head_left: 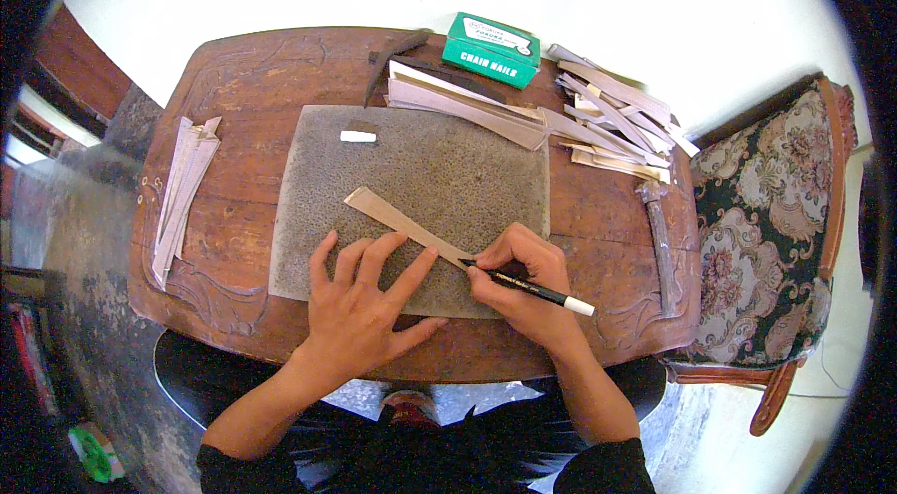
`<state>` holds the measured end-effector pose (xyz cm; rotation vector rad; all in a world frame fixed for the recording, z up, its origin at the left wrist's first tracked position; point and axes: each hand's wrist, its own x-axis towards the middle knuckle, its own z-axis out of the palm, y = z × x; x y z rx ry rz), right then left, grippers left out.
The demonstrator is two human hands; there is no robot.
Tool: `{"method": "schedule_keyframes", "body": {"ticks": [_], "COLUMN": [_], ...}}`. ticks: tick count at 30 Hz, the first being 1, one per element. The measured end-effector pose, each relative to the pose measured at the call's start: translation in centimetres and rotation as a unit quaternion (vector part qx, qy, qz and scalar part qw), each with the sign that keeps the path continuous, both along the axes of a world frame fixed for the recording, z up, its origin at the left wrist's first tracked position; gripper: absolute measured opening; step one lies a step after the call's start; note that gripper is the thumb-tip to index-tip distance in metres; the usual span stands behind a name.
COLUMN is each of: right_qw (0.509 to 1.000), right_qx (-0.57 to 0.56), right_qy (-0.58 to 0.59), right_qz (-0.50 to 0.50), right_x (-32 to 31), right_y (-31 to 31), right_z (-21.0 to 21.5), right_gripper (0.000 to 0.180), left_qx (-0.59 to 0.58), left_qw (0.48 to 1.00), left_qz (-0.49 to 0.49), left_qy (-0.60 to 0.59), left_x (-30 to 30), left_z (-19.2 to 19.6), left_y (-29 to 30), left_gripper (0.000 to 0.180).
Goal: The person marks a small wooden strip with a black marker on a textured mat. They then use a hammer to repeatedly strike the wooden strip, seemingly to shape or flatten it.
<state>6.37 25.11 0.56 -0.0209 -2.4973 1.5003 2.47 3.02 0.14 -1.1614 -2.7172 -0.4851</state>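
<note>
Currently, work is on one pc: a slim tan tapered strip (402,216), prob. wood or card, lying 10 to 4 o'clock mid-way on a grey speckled rectangular mat (448,171). R hand (537,260) grips a black pen w/ white end (542,293), tip at the strip's 4 o'clock end; L hand (360,293) is spread palm down, grasping nothing, index fingertip at the strip's near edge. Marking looks partway on this pc; any line is too small to see. A neat tan strip stack (185,195) at 9 o'clock may be done pcs, the messy pale strip heap (621,120) at 2 the remainder, but can't tell for sure. Room-wise: mat surface shows from 10 to 12, plus brown carved wood table (238,214) at 9, btwn mat and stack. Tighter at 6, where the table edge runs near the wrists; a grey-brown hammer-like tool (659,242) sits by the 3 o'clock edge.
</note>
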Motion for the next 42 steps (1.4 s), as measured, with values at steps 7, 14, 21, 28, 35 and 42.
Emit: {"method": "schedule_keyframes", "body": {"ticks": [7,14,21,28,35,42], "right_qw": [1.000,1.000,0.999,0.998,0.998,1.000], "right_qx": [0.001,0.004,-0.028,-0.059,-0.064,-0.013], "right_qy": [0.001,0.002,-0.021,-0.023,-0.004,-0.002], "right_qz": [0.005,0.005,-0.005,-0.026,-0.016,0.002], "right_x": [0.0,-0.1,0.0,0.5,0.8,0.4], "right_y": [0.1,0.1,0.5,0.8,0.6,1.0], "right_z": [0.0,0.1,-0.3,1.5,0.8,0.1], "right_gripper": [0.018,0.019,0.019,0.020,0.019,0.018], "left_qx": [0.000,-0.003,0.007,0.016,0.011,0.002], "left_qw": [1.000,1.000,1.000,1.000,0.999,0.999], "left_qz": [-0.001,0.000,-0.001,0.008,-0.018,-0.015], "left_qy": [-0.003,-0.001,0.012,0.008,0.036,0.032], "left_x": [0.0,0.0,-0.1,0.0,0.0,0.1], "left_z": [0.1,0.3,0.3,0.4,0.4,0.5], "left_y": [0.1,0.1,0.1,0.1,0.2,0.2], "left_gripper": [0.076,0.076,0.067,0.066,0.062,0.061]}}
